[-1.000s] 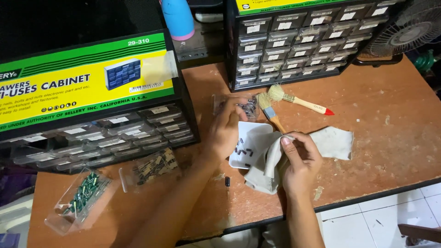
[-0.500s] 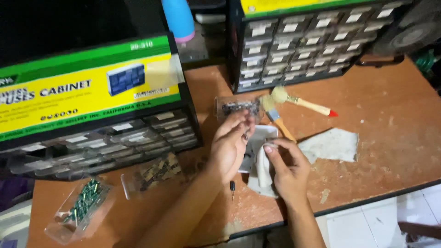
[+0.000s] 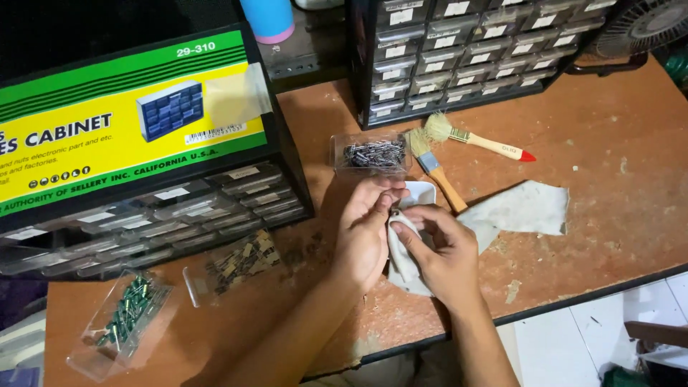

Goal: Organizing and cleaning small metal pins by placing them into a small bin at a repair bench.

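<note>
Hands meet over a white cloth (image 3: 403, 266) lying near the front edge of the worn wooden table (image 3: 631, 179): the left hand (image 3: 364, 233) and right hand (image 3: 443, 251) both pinch its folds, fingers closed on the fabric. Just beyond sit a clear drawer of metal parts (image 3: 371, 153) and two paintbrushes (image 3: 459, 154). Bare tabletop opens to the right, while drawer cabinets (image 3: 459, 50) wall off the back.

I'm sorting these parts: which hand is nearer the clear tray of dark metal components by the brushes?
Left. The left hand sits just below the clear tray; the right hand is lower, on the white cloth.
</note>
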